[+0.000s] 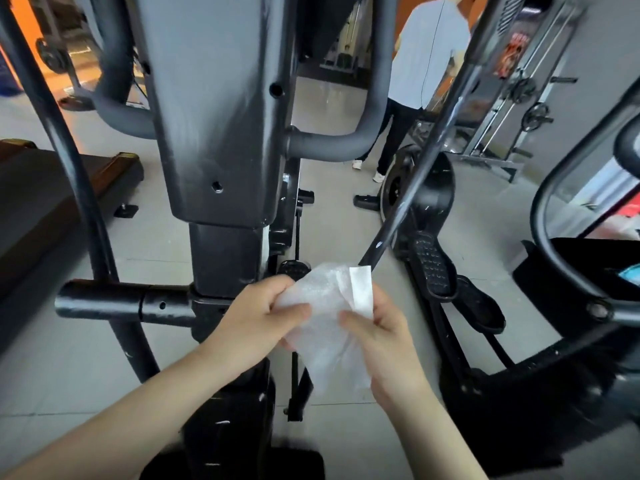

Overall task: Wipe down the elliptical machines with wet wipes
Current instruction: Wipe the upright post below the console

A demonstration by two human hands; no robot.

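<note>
A white wet wipe (329,323) hangs partly unfolded between my two hands, in front of the elliptical's lower column. My left hand (256,317) pinches its left edge between thumb and fingers. My right hand (377,327) pinches the right side, where a folded corner sticks up. The black and grey elliptical (218,133) fills the middle of the view, with its wide central column, a horizontal pivot bar (121,301) at the left and curved grey handlebars (346,140) behind. The wipe touches no part of the machine.
A second elliptical stands at the right with a foot pedal (433,268) and a slanted black arm (426,150). A dark treadmill deck (52,202) lies at the left. A person in a light blue shirt (426,57) stands at the back by a weight rack (519,98). The floor is grey tile.
</note>
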